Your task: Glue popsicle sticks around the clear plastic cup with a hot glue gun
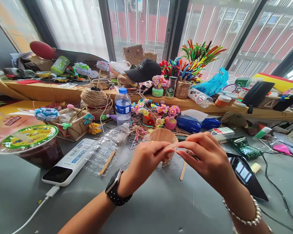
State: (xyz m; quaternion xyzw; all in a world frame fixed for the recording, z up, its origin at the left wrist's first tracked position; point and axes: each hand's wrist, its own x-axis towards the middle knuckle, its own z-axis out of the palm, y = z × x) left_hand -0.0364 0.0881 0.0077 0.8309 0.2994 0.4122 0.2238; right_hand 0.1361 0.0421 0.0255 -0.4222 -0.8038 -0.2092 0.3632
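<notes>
My left hand (146, 156), with a watch on its wrist, pinches thumb and forefinger together at the middle of the table. Its fingertips meet those of my right hand (207, 156), whose fingers are bent in toward them. Whatever lies between the fingertips is too small to make out. Just behind them stands a round cup made of wooden craft sticks (161, 136), partly covered by my hands. A loose craft stick (183, 171) lies below my right fingers. To the left, a clear plastic bottle (119, 136) lies on its side, with another craft stick (107, 162) on it.
A sealed drink cup (39, 152) and a white power bank (70, 159) with a cable are at the left. Scissors (133, 143) and an upright water bottle (122, 107) stand behind. A black tablet (246, 178) and cables lie right. Craft flowers and tissue packs (189, 123) line the back.
</notes>
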